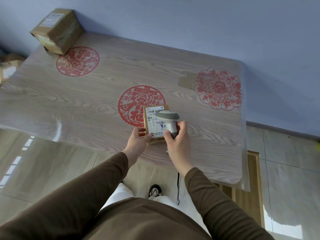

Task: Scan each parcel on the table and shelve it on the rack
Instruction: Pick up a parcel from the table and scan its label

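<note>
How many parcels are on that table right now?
2: a small parcel near the front edge, held by the left hand under the scanner, and a taped box at the far-left corner.

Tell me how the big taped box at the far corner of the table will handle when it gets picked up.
The taped box probably stays stiff: its cardboard faces look square and uncrushed. The glossy tape wrapping may make it a bit slippery. It is far bulkier than the small parcel, so likely a two-hand lift. Its flat base suggests it won't roll.
</note>
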Demonstrator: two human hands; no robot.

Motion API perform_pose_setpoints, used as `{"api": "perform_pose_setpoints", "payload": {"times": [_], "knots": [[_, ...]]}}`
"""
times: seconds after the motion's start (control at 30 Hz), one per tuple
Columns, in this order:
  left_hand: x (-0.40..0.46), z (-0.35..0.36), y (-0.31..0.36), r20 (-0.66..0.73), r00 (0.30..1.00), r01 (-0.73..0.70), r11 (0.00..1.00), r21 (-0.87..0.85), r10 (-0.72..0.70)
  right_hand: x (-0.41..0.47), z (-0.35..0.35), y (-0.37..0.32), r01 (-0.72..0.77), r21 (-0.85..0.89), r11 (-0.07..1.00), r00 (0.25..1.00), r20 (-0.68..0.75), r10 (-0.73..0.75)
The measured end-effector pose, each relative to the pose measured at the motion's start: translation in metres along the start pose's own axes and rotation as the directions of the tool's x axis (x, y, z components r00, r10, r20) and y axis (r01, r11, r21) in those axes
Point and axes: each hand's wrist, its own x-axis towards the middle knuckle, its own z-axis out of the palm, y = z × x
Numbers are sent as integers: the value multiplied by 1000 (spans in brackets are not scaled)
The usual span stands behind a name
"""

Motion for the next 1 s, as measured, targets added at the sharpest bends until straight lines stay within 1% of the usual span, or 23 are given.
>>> {"api": "perform_pose_setpoints", "payload": {"times": [0.13,0.23,0.67,0.9,1.0], "knots": [[-2,2,1,-3,1000,-1,1000,-10,1,1,6,-6,39,-68,997,999,9,-38],[-2,2,1,0,1000,2,1000,-11,-2,1,8,-5,41,-97,994,999,12,-40],[-5,3,1,-5,1000,2,1000,-12,-2,1,9,-1,50,-76,996,998,34,-48],[-5,2,2,-12,1000,0,1000,5,0,1,8,3,47,-88,995,999,15,-45],[-6,2,2,-10,1000,4,1000,9,-4,2,8,7,27,-64,998,1000,10,-26]]}}
